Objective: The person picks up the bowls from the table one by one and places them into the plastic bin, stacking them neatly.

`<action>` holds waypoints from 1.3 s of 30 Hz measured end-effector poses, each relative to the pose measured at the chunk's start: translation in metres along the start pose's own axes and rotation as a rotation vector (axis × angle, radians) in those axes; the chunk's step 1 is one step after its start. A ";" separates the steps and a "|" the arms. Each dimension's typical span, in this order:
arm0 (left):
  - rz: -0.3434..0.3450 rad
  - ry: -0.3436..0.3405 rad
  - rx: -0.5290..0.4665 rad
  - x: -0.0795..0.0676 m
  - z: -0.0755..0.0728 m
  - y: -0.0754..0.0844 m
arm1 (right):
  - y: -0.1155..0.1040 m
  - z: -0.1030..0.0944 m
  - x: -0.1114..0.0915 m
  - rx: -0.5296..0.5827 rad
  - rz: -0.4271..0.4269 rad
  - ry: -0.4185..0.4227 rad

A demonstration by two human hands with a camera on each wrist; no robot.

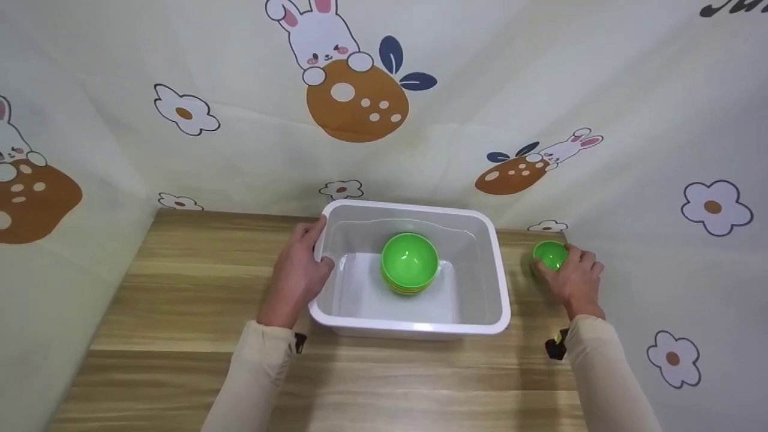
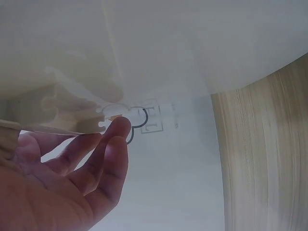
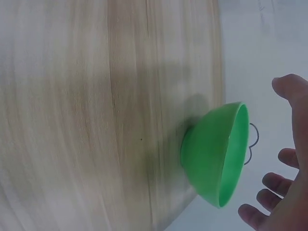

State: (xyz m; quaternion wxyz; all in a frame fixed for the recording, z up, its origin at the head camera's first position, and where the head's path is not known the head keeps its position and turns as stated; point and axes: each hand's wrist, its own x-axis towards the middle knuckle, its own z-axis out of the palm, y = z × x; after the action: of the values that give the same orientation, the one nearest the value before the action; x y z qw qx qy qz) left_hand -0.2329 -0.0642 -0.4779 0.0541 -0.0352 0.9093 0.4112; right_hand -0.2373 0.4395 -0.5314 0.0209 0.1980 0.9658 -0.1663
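A white plastic bin (image 1: pixel 414 328) stands on the wooden tabletop. Inside it sits a stack of bowls (image 1: pixel 410 261), the top one green and yellowish rims showing below. My left hand (image 1: pixel 298 270) grips the bin's left rim, thumb over the edge toward the inside; the left wrist view shows the fingers of this hand (image 2: pixel 62 192) bent beside the bin's outer wall (image 2: pixel 240 29). To the right of the bin, a single green bowl (image 1: pixel 549 255) stands upright on the table. Around its rim is my right hand (image 1: pixel 579 279). In the right wrist view, its fingers are spread and apart from the bowl (image 3: pixel 209 154).
Fabric walls (image 1: pixel 252 156) printed with rabbits and flowers rise behind the table and at both sides. The wooden tabletop (image 1: pixel 180 288) runs along the bin's left and front. The lone bowl stands close to the right-hand wall (image 1: pixel 648 276), near the back corner.
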 end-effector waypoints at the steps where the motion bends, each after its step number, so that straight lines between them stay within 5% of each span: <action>1: 0.002 0.002 0.000 0.000 0.001 0.000 | 0.001 0.000 0.001 0.003 0.014 -0.017; 10: 0.063 0.033 -0.027 -0.001 0.006 -0.001 | 0.008 -0.002 0.007 -0.008 0.038 -0.073; 21: 0.037 0.023 0.000 -0.002 0.005 -0.002 | 0.015 0.002 0.007 -0.014 0.135 -0.182; 39: 0.024 0.048 -0.024 -0.003 0.002 -0.005 | 0.016 0.000 0.008 0.025 0.080 -0.281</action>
State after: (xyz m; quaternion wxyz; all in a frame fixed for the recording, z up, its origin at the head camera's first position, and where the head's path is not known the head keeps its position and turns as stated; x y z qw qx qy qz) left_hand -0.2297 -0.0657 -0.4823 0.0270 -0.0346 0.9057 0.4216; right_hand -0.2383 0.4568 -0.5374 0.1602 0.2114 0.9425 -0.2033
